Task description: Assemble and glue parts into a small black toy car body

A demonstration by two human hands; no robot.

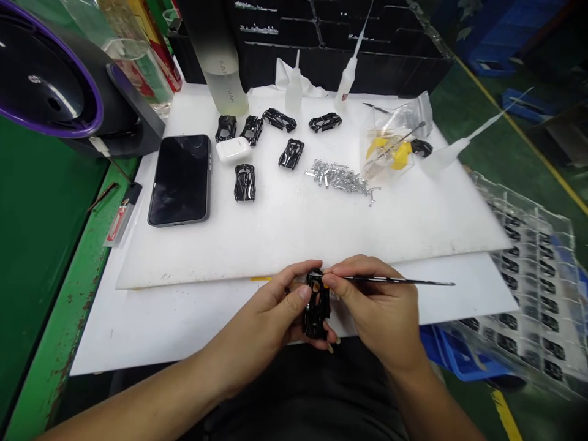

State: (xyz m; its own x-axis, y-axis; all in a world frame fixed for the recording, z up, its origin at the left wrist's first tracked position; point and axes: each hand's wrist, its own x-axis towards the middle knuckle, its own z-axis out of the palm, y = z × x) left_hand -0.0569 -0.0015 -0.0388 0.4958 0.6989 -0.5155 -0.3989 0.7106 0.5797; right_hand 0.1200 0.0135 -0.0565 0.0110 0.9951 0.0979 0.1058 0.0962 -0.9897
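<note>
Near the front edge of the white foam board, my left hand [282,303] is closed around a small black toy car body [316,312], its fingers wrapped along the sides. My right hand [379,300] pinches a thin dark stick-like tool [399,281], which points left so that its tip meets the far end of the car body. What sits at that tip is too small to make out. Farther up the board lie several more glossy black car bodies [245,182] and a heap of small silvery parts [342,176].
A phone [179,180] and a white earbud case [233,149] lie left on the foam board [257,245]. Needle-tipped bottles [345,82] and a frosted bottle [225,86] stand at the back. At right are a clear box [386,153] and trays of car bodies [533,282].
</note>
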